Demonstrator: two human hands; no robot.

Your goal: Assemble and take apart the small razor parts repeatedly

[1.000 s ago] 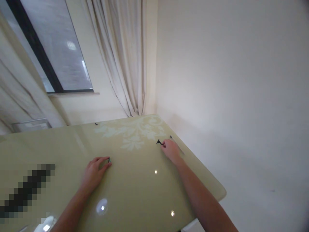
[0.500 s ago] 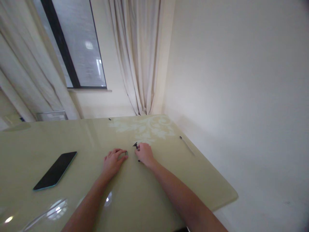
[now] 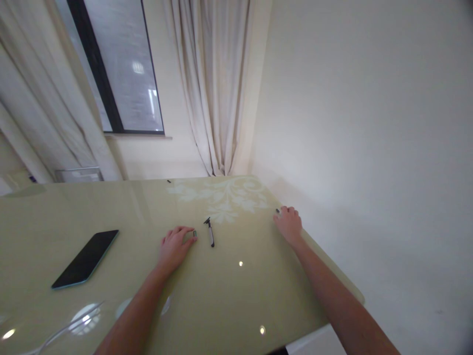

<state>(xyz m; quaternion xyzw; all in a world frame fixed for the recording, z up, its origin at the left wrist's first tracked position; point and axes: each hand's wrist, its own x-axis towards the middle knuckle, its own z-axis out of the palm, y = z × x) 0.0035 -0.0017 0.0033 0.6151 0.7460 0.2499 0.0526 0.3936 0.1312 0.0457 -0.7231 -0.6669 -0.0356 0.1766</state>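
Note:
My left hand rests on the table with thumb and forefinger closed on a small dark rectangular piece, perhaps a razor cartridge. Just right of it lies a razor with a grey and black handle, its head toward the window; neither hand touches it. Near the table's right edge my right hand is closed over a thin white toothbrush. Only the toothbrush's dark head shows beyond the fingers; its handle is hidden under the hand.
A dark tablet with a teal edge lies on the glossy table at left. A tiny black piece is by the far edge. A clear cable lies front left. A wall runs along the right side.
My right hand has let go of the razor, which now lies on the table, and has moved right onto the toothbrush. My left hand has stayed in place with the small dark piece.

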